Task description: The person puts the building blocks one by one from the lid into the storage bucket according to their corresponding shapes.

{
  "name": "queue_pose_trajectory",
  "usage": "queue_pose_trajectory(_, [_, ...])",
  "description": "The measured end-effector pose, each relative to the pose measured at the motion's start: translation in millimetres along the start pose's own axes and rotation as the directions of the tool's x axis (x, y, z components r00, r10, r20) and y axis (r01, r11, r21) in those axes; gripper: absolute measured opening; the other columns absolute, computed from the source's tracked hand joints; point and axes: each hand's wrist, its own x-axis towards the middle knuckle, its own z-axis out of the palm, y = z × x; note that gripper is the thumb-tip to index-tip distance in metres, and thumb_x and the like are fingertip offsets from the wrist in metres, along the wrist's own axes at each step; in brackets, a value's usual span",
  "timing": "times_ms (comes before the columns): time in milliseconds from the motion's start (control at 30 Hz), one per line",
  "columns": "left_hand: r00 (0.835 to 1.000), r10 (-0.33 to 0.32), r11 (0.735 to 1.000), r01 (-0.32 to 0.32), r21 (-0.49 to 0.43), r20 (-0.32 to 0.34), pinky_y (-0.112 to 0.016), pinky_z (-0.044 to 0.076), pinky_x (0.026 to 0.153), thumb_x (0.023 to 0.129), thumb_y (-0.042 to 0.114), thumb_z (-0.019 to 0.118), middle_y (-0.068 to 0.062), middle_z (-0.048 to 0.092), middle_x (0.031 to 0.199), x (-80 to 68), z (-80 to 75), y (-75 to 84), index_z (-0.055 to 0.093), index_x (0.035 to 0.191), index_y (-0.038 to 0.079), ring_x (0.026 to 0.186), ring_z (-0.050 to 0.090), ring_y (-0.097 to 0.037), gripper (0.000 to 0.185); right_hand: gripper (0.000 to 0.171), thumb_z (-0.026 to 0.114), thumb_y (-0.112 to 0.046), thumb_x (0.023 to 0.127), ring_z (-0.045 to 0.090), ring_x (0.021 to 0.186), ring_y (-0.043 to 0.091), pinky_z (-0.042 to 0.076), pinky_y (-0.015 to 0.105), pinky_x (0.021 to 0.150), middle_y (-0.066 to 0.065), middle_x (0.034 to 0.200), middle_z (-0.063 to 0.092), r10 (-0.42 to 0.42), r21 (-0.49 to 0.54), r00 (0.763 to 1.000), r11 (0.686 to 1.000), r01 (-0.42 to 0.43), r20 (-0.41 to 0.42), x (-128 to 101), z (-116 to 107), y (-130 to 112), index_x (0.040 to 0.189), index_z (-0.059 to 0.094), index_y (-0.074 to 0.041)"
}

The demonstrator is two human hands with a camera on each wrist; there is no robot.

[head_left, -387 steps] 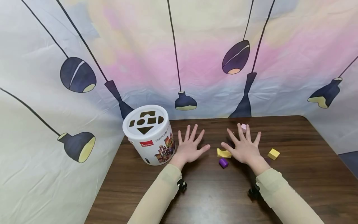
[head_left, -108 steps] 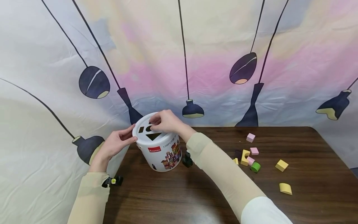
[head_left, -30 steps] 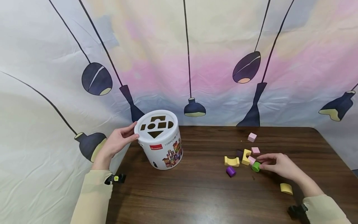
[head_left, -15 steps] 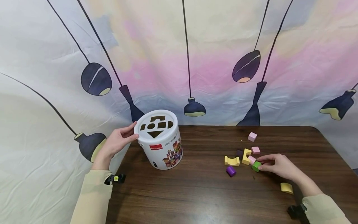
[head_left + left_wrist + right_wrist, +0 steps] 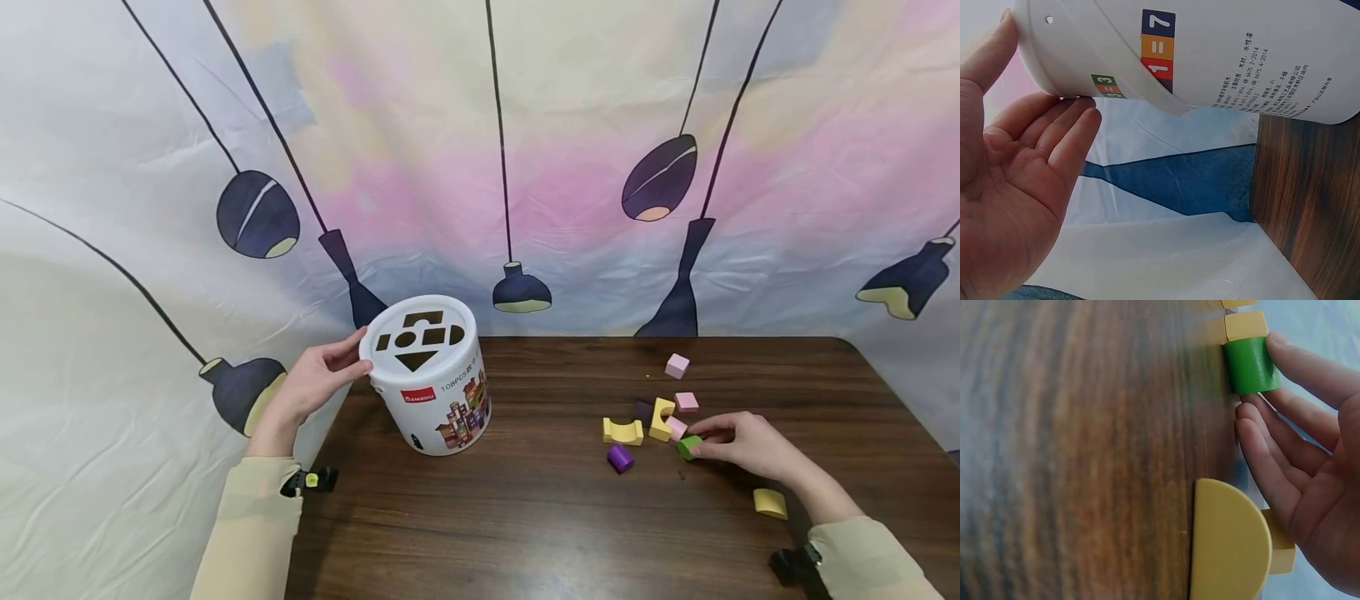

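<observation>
Dark wood-grain tabletop point(image 5: 525, 533) in the foreground, with a yellow half-round block point(image 5: 770, 502) lying nearest, close by the right wrist. Farther in, right hand point(image 5: 742, 446) pinching a green cylinder block point(image 5: 688, 447) between thumb and fingertips, the block low at the table surface just beside a pink block point(image 5: 675, 428), a yellow arch block point(image 5: 659, 418), a second yellow arch point(image 5: 622, 431) and a purple cylinder point(image 5: 619, 458). Farther left, left hand point(image 5: 315, 385) with relaxed, nearly straight fingers resting against the rim of the white shape-sorter bucket point(image 5: 435, 392), thumb at the lid edge; farthest back, a lone pink cube point(image 5: 677, 366) before the lamp-printed backdrop point(image 5: 480, 167).
</observation>
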Motion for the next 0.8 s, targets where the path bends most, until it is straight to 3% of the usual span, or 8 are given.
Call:
queue_pose_trajectory(200, [1.000,0.002,1.000,-0.002,0.002,0.001,-0.017,0.049,0.101,0.104,0.025,0.076,-0.012,0.047,0.162,-0.2,0.7,0.3,0.045,0.163,0.009,0.145,0.049,-0.031,0.069,0.045,0.089,-0.033,0.090,0.070,0.089,0.014,0.057,0.027,0.071,-0.001,0.101,0.077,0.022,0.003,0.999,1.000,-0.022,0.032,-1.4,-1.4,-0.3,0.123,0.079,-0.004])
queue_pose_trajectory(567, [1.000,0.002,1.000,-0.002,0.000,0.002,-0.018,0.048,0.102,0.104,0.024,0.075,-0.012,0.046,0.163,-1.3,1.4,0.4,0.044,0.163,0.007,0.146,0.048,-0.032,0.068,0.044,0.092,-0.023,0.086,0.069,0.091,0.007,0.057,0.027,0.074,0.004,0.109,0.078,-0.030,0.044,0.996,0.999,0.027,0.081,-2.7,-3.5,4.5,0.123,0.079,-0.004])
queue_pose_trajectory(800, [1.000,0.006,1.000,-0.006,-0.001,-0.001,-0.022,0.048,0.103,0.104,0.024,0.075,-0.012,0.045,0.163,-0.2,0.6,-0.9,0.044,0.163,0.007,0.145,0.049,-0.032,0.069,0.041,0.092,-0.026,0.087,0.067,0.090,0.007,0.056,0.027,0.073,0.000,0.105,0.077,-0.031,0.015,0.997,0.999,0.030,0.074,-2.2,-2.9,4.9,0.120,0.080,-0.006])
